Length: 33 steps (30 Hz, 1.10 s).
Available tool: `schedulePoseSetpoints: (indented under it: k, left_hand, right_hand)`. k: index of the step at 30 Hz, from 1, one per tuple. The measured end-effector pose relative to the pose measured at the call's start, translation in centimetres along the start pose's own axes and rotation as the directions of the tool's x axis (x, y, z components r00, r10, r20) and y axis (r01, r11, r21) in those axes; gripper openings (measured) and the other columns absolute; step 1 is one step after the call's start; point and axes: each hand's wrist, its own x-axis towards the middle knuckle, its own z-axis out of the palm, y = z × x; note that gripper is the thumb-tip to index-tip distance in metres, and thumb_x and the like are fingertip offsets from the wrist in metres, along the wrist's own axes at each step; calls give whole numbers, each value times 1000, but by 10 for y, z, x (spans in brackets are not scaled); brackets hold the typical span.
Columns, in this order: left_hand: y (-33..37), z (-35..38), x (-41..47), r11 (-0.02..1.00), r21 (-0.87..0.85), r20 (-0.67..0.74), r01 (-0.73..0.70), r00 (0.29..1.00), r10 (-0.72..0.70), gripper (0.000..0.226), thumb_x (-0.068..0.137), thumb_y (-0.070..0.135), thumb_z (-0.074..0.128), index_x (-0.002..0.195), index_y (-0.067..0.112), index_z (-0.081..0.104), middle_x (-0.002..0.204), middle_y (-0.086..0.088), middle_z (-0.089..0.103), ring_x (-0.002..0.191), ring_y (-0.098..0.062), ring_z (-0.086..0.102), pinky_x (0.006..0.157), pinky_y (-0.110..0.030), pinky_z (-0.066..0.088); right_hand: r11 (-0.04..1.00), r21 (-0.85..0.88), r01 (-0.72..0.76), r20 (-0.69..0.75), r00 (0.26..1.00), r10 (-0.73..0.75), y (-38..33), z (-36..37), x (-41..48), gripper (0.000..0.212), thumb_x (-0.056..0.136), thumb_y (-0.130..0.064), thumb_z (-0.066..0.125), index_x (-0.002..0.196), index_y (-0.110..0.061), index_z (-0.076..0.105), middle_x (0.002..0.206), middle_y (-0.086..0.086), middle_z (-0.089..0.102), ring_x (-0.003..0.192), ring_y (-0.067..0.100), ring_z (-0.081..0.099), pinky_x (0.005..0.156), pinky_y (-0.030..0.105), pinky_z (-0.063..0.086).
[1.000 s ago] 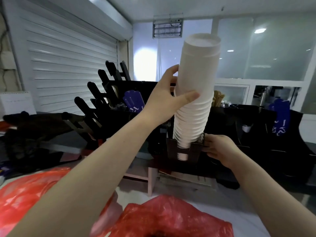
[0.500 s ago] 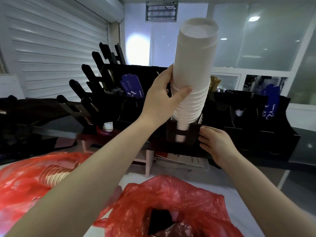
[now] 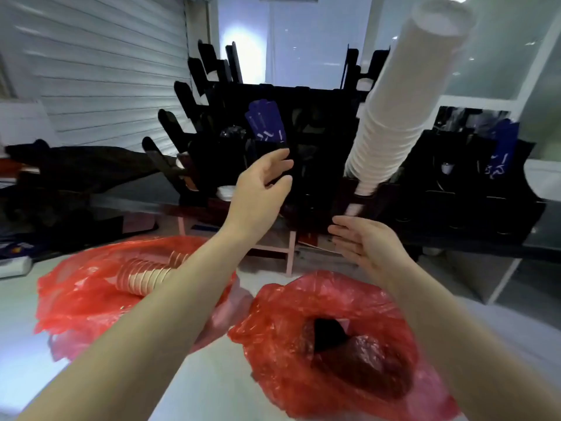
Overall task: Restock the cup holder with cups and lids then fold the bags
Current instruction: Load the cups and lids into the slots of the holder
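1. Bags. The right bag (image 3: 328,302) lies nearest, below the right wrist, with its mouth open on a dark interior. The left bag (image 3: 85,287) lies under the left forearm, well short of the left fingers. It holds a row of brown cups (image 3: 145,275) lying on its side.

2. Hands. The left hand (image 3: 258,192) is raised with its fingers loosely curved, thumb apart from them, gripping nothing. The right hand (image 3: 367,241) sits lower, fingers straight and slightly spread, palm turned inward, also empty. Neither hand touches the holder.

3. Holder. The black holder (image 3: 318,132) stands just beyond both sets of fingertips. Blue packs (image 3: 264,123) stand in it above the left fingers.

4. Stack. The white stack (image 3: 385,126) sits with its lower end in a slot just above and beyond the right fingertips, apart from them.
   - Long axis: runs from the slot up and to the right, away from both hands.
   - Attitude: tilted, not upright. The wide-angle lens may exaggerate the lean.
   - Direction: the upper end, a closed cup base, points high and right. The cup mouths face down into the slot.

5. Step in hand (judgement). This stack appears loaded, and the brown cups are likely next.
   - Confirm that the stack rests against the slot walls before reaching away.
   - If it leans freely, bring the right fingers up beside its lower part and steady it.
   - Grip the brown cups around the middle, so the row does not separate.

6. Background. A ribbed shutter (image 3: 100,71) stands far beyond and left of the left fingers.
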Motion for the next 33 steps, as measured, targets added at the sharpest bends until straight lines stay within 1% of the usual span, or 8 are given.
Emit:
schedulePoseSetpoints:
  k: [4,8,12,16,20,24,28,33]
  left_hand:
    - [-36,-68,-49,993,61,15,96,995,-97,40,92,5,52,125,28,54,117,13,63,115,3,55,100,-23,41]
    - [-77,-147,-81,968,120,-115,220,972,-206,42,88,-3,51,123,20,59,113,6,67,106,1,60,84,-10,46]
    - [-111,-218,-103,940,213,-204,265,953,-223,45,84,-8,51,113,24,63,105,10,69,103,-3,63,90,-20,46]
    - [-149,-263,-117,909,255,-257,330,929,-265,42,83,-13,51,107,17,66,107,3,69,102,-7,64,95,-28,49]
    - [-187,-286,-112,877,298,-291,377,911,-292,39,84,-11,55,104,21,66,106,3,68,105,-14,63,95,-30,47]
    - [-208,-309,-94,772,556,-262,309,946,-191,39,76,-10,59,103,17,69,109,7,64,107,-14,57,98,-27,39]
    - [-225,-327,-68,641,752,-55,153,984,-171,40,67,-14,64,93,14,75,105,1,69,103,-18,59,91,-18,33]
    - [-268,-338,-53,696,707,72,124,967,-246,22,79,7,63,96,14,75,113,-2,67,109,-23,59,95,-30,39]
  right_hand:
    - [995,-97,-2,3,1000,2,23,52,-10,19,95,-23,54,109,-19,67,109,1,70,103,15,64,94,32,49]
    - [974,-223,33,18,999,-30,54,113,-12,12,91,-14,60,95,-20,70,104,5,71,98,17,65,84,27,48]
    - [896,-411,169,94,985,-143,98,158,-11,19,89,-4,59,96,-18,69,99,0,71,95,12,65,73,7,44]
    - [833,-513,208,131,978,-163,134,188,-1,26,85,7,58,95,-14,70,97,1,70,94,14,66,82,14,46]
    - [780,-541,313,197,949,-244,143,211,30,28,85,0,63,98,-24,69,94,-14,69,90,-5,63,86,17,49]
    - [629,-640,441,279,896,-345,151,227,60,26,82,-7,67,97,-27,70,94,-19,68,89,-4,61,82,15,46]
    - [390,-774,500,388,860,-332,178,245,85,20,79,-13,71,96,-24,72,94,-9,68,90,13,58,78,26,44]
    - [187,-876,445,416,893,-173,207,256,109,39,76,-34,74,115,-31,65,110,-10,65,101,15,52,80,26,41]
